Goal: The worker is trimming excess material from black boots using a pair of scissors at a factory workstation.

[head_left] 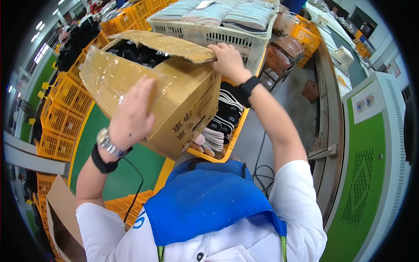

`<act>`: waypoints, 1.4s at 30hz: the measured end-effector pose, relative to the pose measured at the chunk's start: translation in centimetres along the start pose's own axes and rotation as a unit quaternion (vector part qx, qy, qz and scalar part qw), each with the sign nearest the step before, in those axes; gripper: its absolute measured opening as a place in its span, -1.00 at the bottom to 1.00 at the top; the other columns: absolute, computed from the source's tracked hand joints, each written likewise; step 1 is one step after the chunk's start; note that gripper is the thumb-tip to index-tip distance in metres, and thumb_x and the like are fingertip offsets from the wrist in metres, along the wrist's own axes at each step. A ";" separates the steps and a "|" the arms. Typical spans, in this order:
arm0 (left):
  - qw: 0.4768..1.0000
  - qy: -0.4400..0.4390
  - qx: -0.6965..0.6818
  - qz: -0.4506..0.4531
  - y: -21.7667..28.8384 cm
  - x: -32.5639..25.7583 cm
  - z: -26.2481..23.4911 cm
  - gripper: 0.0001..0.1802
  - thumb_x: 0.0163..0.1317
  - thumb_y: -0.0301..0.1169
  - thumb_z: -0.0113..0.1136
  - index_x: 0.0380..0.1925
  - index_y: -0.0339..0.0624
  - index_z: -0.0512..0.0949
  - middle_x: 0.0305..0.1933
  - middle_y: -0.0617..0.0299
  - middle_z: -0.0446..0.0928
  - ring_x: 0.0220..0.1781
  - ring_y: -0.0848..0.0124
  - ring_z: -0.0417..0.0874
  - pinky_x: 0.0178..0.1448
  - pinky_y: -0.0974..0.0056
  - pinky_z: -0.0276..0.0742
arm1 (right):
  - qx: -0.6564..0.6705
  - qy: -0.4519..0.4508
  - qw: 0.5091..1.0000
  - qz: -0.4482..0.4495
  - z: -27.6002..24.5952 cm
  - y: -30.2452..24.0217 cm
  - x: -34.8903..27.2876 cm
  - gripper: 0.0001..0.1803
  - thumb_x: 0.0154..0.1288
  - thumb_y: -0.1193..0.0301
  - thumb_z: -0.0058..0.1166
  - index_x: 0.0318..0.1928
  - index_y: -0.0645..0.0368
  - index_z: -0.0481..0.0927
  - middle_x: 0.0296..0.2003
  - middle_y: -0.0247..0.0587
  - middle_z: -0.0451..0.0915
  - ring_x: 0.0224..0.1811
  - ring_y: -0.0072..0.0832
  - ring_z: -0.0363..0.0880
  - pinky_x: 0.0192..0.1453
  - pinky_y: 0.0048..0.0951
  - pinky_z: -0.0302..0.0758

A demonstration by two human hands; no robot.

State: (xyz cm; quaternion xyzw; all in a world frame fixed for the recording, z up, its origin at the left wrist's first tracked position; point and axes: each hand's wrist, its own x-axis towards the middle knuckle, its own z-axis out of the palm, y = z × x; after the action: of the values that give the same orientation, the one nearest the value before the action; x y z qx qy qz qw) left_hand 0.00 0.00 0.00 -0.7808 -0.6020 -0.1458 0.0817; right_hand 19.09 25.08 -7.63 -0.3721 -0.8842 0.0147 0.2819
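Note:
A large brown cardboard box (183, 105) sits tilted in front of me, over a yellow crate (235, 142). Its top flaps stand partly raised, and dark, shiny material (139, 54) shows inside. My right hand (228, 62) grips the far right corner of a raised flap (170, 43), fingers curled over the edge. My left hand (133, 111) lies against the near flap (118, 78), which has clear tape on it. Its fingers are stretched out and slightly blurred. Black and pale pink shoe insoles (214, 137) fill the visible part of the yellow crate.
Behind the box stands a white plastic crate (205, 34) with stacks of pale insoles (246, 18). Stacked yellow crates (61, 109) line the left. To the right are a wicker stool (286, 49), a green and white cabinet (371, 161), and black cables (262, 172) on the floor.

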 end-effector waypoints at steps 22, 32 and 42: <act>0.192 0.524 -0.727 -0.400 7.9 -11.8 11.7 -0.64 0.23 -0.08 0.09 -0.35 -0.19 0.48 -0.46 0.26 0.52 -0.46 0.56 0.54 -0.40 0.51 0.52 | 0.384 -0.047 0.922 0.003 2.5 6.5 3.0 -0.60 0.28 0.13 -0.07 -0.28 0.25 0.57 -0.41 0.21 0.53 -0.23 0.12 0.47 -0.18 -0.08 0.43; 0.873 0.160 -0.060 -0.457 12.3 0.2 -2.0 -0.72 0.16 -0.34 0.15 -0.28 -0.38 0.49 -0.34 0.03 0.60 -0.32 0.17 0.63 -0.19 0.31 0.55 | 0.320 -0.066 0.945 0.020 2.2 6.4 2.7 -0.53 0.30 0.03 -0.16 -0.21 0.20 0.58 -0.34 0.19 0.56 -0.19 0.08 0.52 -0.10 -0.08 0.43; 0.829 -0.111 0.105 -0.538 1.1 0.8 3.7 -0.26 0.17 -0.03 0.07 0.18 -0.39 0.21 0.18 -0.21 0.29 0.27 0.04 0.26 0.31 0.18 0.19 | 0.418 -0.028 0.904 0.088 3.6 4.7 1.2 -0.61 0.32 0.12 -0.13 -0.21 0.20 0.55 -0.39 0.17 0.55 -0.21 0.10 0.49 -0.17 -0.12 0.42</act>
State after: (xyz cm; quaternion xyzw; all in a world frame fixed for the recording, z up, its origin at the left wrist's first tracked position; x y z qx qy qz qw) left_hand 1.69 1.56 -3.17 -0.3310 -0.9435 -0.0153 0.0047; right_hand 19.62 29.99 -11.21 -0.2964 -0.7680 0.4177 0.3845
